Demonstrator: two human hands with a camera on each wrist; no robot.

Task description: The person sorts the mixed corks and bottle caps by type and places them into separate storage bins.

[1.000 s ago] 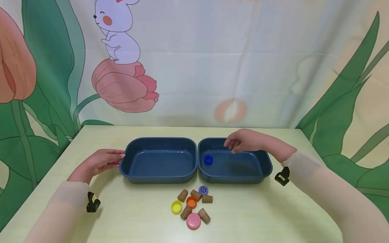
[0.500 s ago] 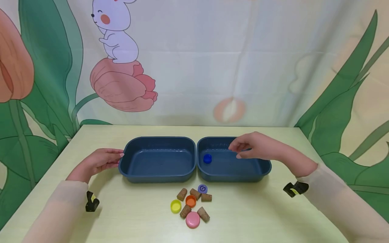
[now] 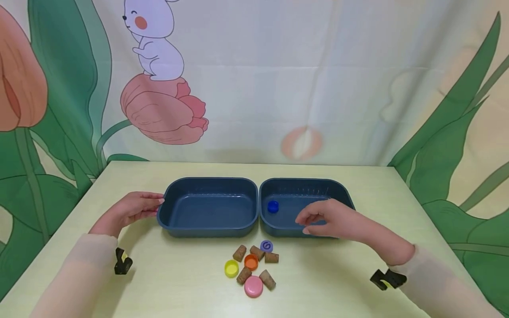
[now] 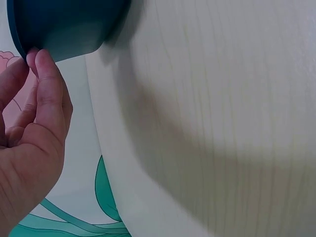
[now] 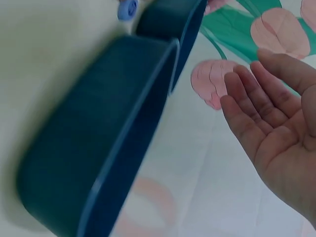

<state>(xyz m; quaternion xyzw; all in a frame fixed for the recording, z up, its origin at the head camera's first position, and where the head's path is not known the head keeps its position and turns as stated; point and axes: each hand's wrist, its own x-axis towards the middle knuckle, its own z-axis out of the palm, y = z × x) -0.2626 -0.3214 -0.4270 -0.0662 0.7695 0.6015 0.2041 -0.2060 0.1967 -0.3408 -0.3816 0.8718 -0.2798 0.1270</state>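
Note:
My left hand (image 3: 139,207) rests its fingertips against the left end of the larger blue bin (image 3: 210,232); in the left wrist view those fingertips (image 4: 47,59) touch near the rim. My right hand (image 3: 330,218) holds nothing and hovers over the front of the smaller blue bin (image 3: 270,225), hiding part of its front right corner. Its fingers (image 5: 242,89) are loosely bent in the right wrist view. Inside that smaller bin lies a blue plastic cap (image 3: 273,206).
In front of the bins lie several corks (image 3: 268,279), a pink cap (image 3: 253,286), an orange cap (image 3: 251,262), a yellow cap (image 3: 231,268) and a purple cap (image 3: 266,246) with a swirl. Behind the table (image 3: 179,282) hangs a printed curtain (image 3: 254,88).
My right hand has come from above the back of the smaller bin toward its front edge, over to the right and nearer to me. My left hand stays at the larger bin.

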